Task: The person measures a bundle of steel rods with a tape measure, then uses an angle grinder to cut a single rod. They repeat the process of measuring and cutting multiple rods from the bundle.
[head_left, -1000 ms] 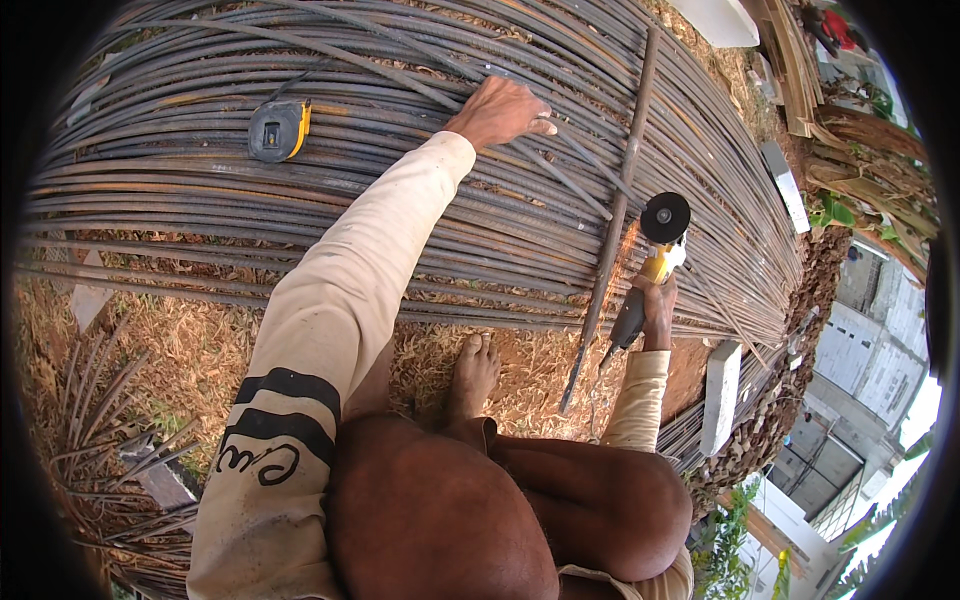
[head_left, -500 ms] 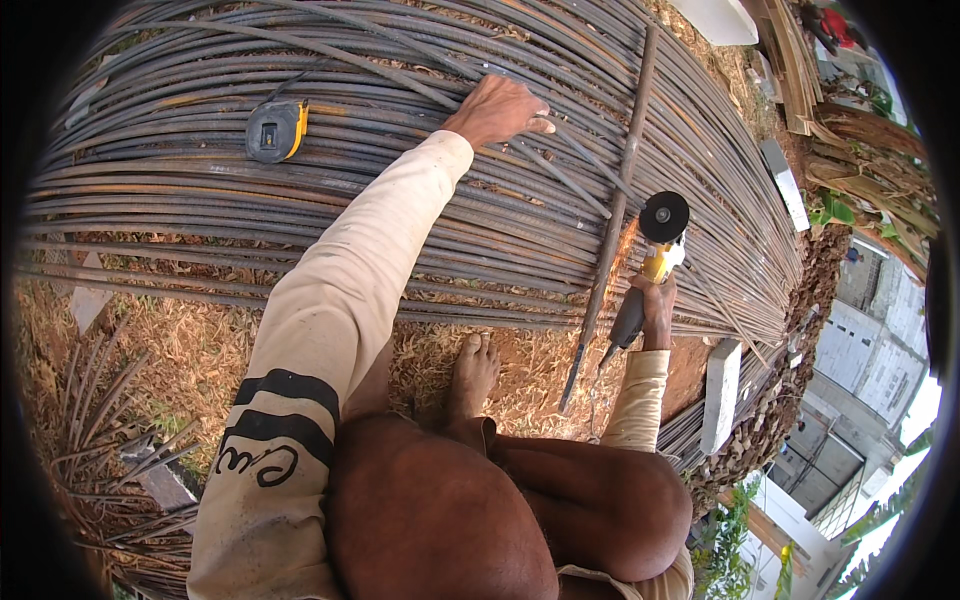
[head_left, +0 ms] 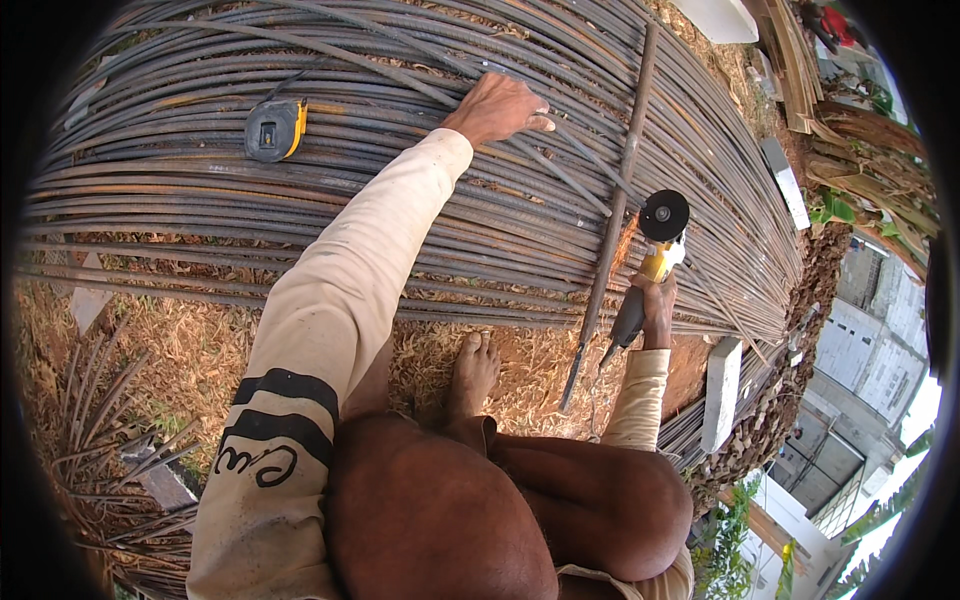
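Note:
My left hand (head_left: 500,108) is closed around a rebar (head_left: 565,170) that lies diagonally over a broad bed of rusty rebars (head_left: 170,185). My right hand (head_left: 656,310) grips a yellow and black angle grinder (head_left: 655,264), whose dark disc (head_left: 664,215) meets the rebar just right of a thicker crossbar (head_left: 630,130). Orange sparks (head_left: 625,240) stream down from the disc along that crossbar. A yellow and black tape measure (head_left: 276,130) rests on the bars, left of my left hand.
My bare foot (head_left: 473,372) is on straw-covered soil. Pale blocks (head_left: 720,395) flank the bars at the right, near timber boards (head_left: 795,70). More rods (head_left: 100,420) lie at lower left. Banana stalks (head_left: 870,170), a concrete building (head_left: 865,350) and something red (head_left: 835,25) appear farther right.
My left hand has crept very slightly upward on the bars. The grinder stays almost in place, with sparks flying in all three frames.

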Motion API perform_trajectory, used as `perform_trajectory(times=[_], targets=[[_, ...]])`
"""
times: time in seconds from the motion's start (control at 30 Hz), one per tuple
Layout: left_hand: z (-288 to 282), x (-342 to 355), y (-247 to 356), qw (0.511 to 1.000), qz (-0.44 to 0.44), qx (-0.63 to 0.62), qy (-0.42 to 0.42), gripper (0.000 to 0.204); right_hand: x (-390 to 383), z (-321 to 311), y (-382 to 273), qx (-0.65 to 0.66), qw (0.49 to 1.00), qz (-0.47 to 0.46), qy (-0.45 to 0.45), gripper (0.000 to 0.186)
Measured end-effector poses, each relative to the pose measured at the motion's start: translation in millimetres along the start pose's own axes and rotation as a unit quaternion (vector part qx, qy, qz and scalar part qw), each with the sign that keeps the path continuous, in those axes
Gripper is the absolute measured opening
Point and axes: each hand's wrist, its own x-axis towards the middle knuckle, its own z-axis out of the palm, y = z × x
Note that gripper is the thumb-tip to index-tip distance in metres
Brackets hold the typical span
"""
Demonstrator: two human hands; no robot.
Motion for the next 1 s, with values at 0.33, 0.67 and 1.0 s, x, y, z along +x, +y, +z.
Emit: perform_trajectory(times=[0.33,0.67,1.0], targets=[[2.8,-1.1,-2.5,1.0,-0.005,0.003,0.005,0.058,-2.2,2.9,-4.8,0.01,1.0,-0.008,-0.002,0.044],[2.2,0.3,0.7,1.0,-0.004,-0.003,0.009,0.058,-3.1,-1.3,1.3,0.03,0.999,-0.023,-0.014,0.043],[2.0,1.2,-0.3,1.0,-0.012,0.006,-0.012,0.062,-3.0,2.3,-2.7,0.014,1.0,-0.003,0.001,0.043]])
